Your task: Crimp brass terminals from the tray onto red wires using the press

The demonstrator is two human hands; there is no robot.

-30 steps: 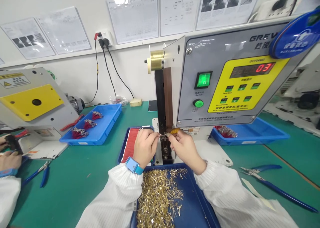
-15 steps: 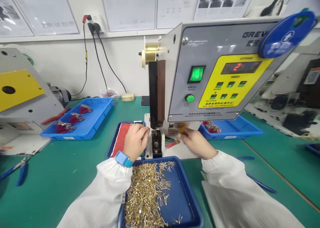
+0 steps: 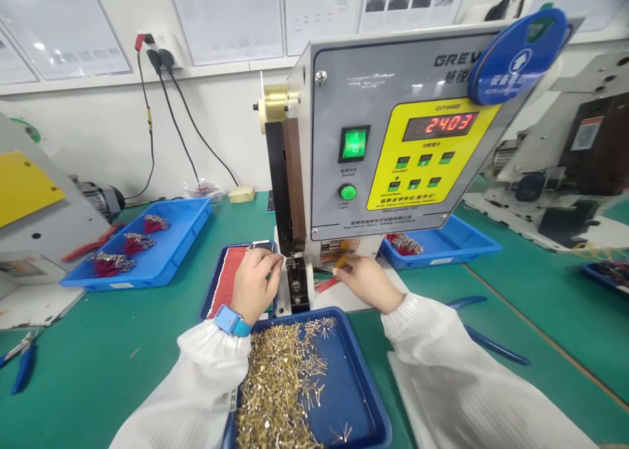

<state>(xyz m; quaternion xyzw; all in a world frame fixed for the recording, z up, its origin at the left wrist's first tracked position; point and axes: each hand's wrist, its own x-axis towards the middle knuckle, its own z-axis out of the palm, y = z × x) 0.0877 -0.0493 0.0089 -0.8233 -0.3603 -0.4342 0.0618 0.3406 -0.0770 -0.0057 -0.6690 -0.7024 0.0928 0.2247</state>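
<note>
- The left hand (image 3: 255, 282) hangs beside the machine's black die block (image 3: 297, 295), above the tray edge, with its fingers curled and the thumb near the forefinger; I cannot tell whether anything is pinched there.
- The right hand (image 3: 368, 280) is over the white machine base (image 3: 363, 298), fingers bunched, a yellow finger cover (image 3: 340, 263) on one of them. Its tips are at the red and green wires (image 3: 325, 282) lying there — whether they pinch one I cannot tell.
- Done, as far as I can judge: a small group of wires lies on that base, three tied-looking bundles (image 3: 114, 264) sit in the left light-blue tray (image 3: 181, 239), and more lie in the right light-blue tray (image 3: 457, 242).
- Left, by the look of it: a broad row of red wires (image 3: 227, 282) fills much of the small tray, and gold pins (image 3: 275, 383) heap one side of the dark-blue tray (image 3: 346, 396) — so plenty seems unused.
- The machine (image 3: 324, 128) shows 2403 on its display (image 3: 442, 126).
</note>
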